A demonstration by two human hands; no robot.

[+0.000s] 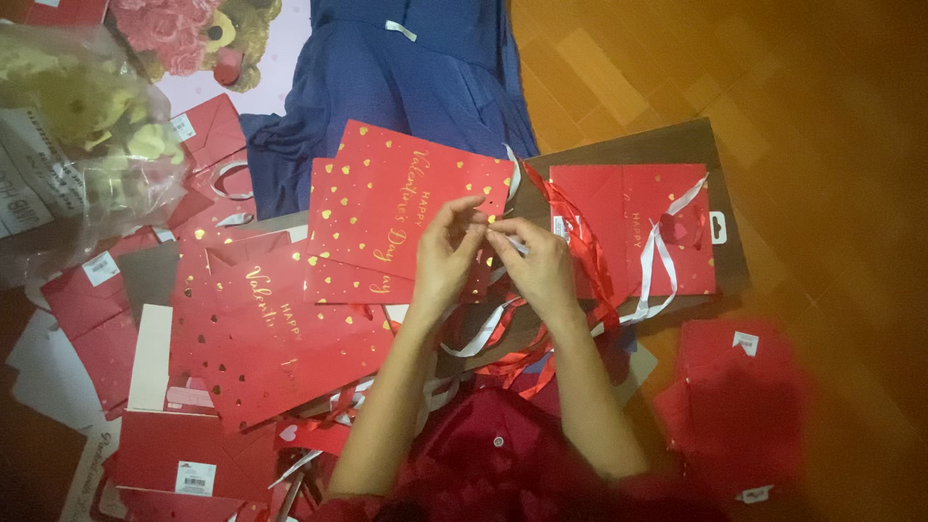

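My left hand (447, 253) and my right hand (537, 263) meet fingertip to fingertip over a flat red gift bag (387, 198) with gold hearts and gold script. Both pinch a white ribbon (483, 333) at the bag's right edge, near its handle hole. The ribbon trails down under my wrists in a loop. Tangled red ribbon (580, 256) lies just right of my right hand.
More flat red gift bags lie around: one with white ribbon handles (633, 227) on brown card (677, 145), a stack at left (261, 333), a blurred pile at lower right (739, 396). A clear plastic bag (82, 135), blue cloth (406, 87) and wooden floor (773, 87) surround them.
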